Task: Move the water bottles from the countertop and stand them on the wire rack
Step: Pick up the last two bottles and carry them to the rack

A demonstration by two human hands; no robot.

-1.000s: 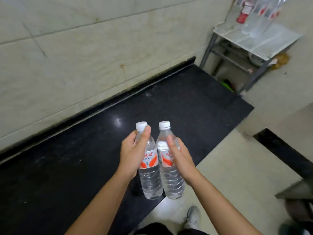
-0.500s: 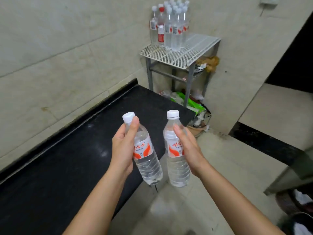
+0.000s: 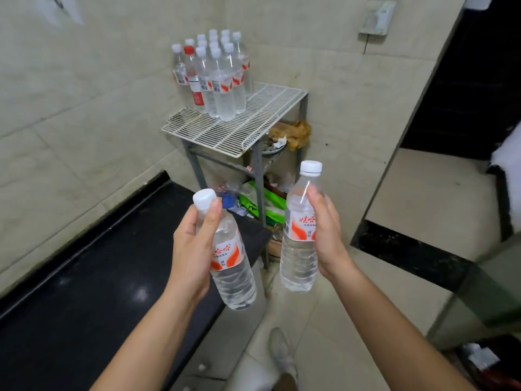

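Observation:
My left hand (image 3: pixel 193 249) grips a clear water bottle (image 3: pixel 232 269) with a white cap and an orange label, tilted a little to the left, over the end of the black countertop (image 3: pixel 84 277). My right hand (image 3: pixel 327 235) holds a second, upright water bottle (image 3: pixel 297 249) over the floor. Ahead stands the white wire rack (image 3: pixel 253 119) on a grey metal frame. Several bottles (image 3: pixel 217 80) stand grouped at its back left corner, one with a red cap. The rack's front and right parts are bare.
Tiled walls close off the left and the back. Bags and litter (image 3: pixel 267 204) lie under the rack, and a brown bundle (image 3: pixel 293 134) sits behind it. A dark doorway (image 3: pixel 465 80) opens to the right. My shoe (image 3: pixel 282 351) is on the tiled floor below.
The view has swung right and come closer to the rack, which now fills the middle. Both bottles have left the countertop and moved apart, one in each hand.

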